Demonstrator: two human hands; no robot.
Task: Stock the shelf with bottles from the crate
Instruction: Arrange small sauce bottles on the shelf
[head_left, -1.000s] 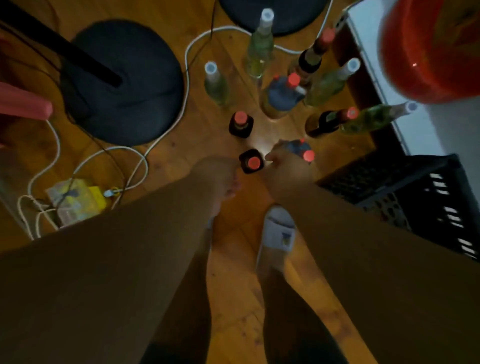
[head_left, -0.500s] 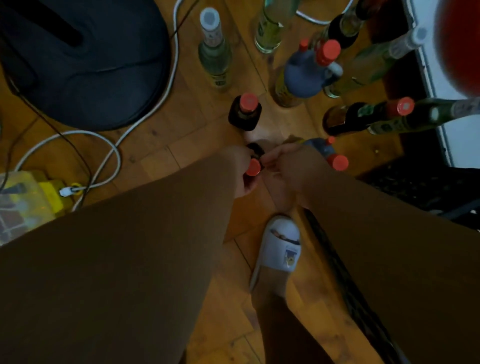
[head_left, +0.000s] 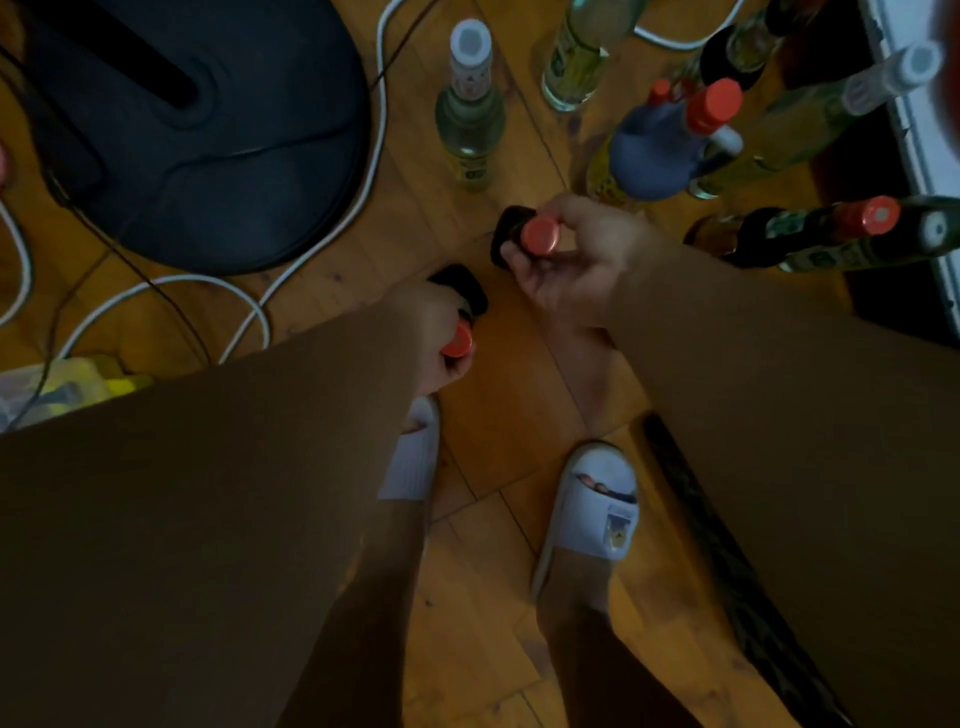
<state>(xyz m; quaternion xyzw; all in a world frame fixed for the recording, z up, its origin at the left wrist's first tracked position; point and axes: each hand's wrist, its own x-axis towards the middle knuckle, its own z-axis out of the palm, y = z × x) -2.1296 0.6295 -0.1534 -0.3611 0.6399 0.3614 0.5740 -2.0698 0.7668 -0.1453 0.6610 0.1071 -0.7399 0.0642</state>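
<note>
Nearest, at the bottom of the frame, two feet in white slippers (head_left: 597, 499) stand on the wooden floor (head_left: 498, 374); both forearms reach down over them toward the centre of the frame; a dark slatted edge (head_left: 727, 561) runs along the lower right, perhaps the crate, though I cannot tell, and nothing of its inside shows. Just left of centre the left hand (head_left: 436, 338) has its fingers curled round the neck of a small dark bottle with a red cap (head_left: 460, 312); just right of centre the right hand (head_left: 576, 260) pinches the neck of a second dark red-capped bottle (head_left: 524, 236) under its cap; whether either bottle rests on the floor I cannot tell. Beyond the hands more bottles stand on the floor: a clear one with a white cap (head_left: 470, 119) at top centre, holding pale liquid; a second clear bottle (head_left: 582, 52) behind it, cut by the frame edge; a blue-grey jug-shaped bottle with a red cap (head_left: 660, 150) at upper right; a pale green bottle with a white cap (head_left: 810, 119) beside it; a dark red-capped bottle (head_left: 800, 234) at the right edge, with another greenish bottle (head_left: 872, 249) just beside it; one further dark bottle (head_left: 743, 47) at the top right. That makes three small dark red-capped bottles in plain sight; the rest overlap too much for a sure count. In the upper left lie a round black stand base (head_left: 197, 135) and white cables (head_left: 218, 291); a yellow power strip (head_left: 67, 384) sits at the left edge.
</note>
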